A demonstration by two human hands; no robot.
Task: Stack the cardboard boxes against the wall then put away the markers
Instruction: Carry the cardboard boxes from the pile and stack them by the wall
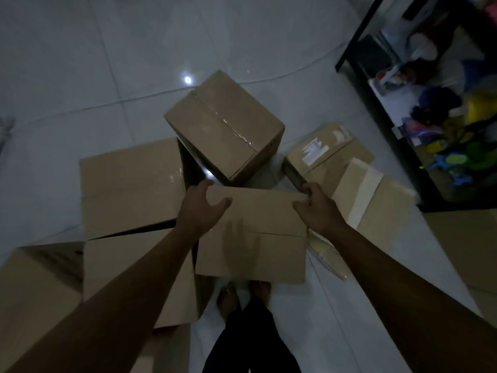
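Boxes all plain brown cardboard, matt. Held box (252, 238): bare cardboard, no shine. Tilted box (226, 125) has a glossy clear tape strip along its top seam. Big left box (134, 184) shows a sheen patch, looks taped or filmed. Right box (326, 154) carries a white paper label. Floor (80, 63): pale glossy tile, reflects a light. Shelf frame (357, 36): black, matt, material unclear.
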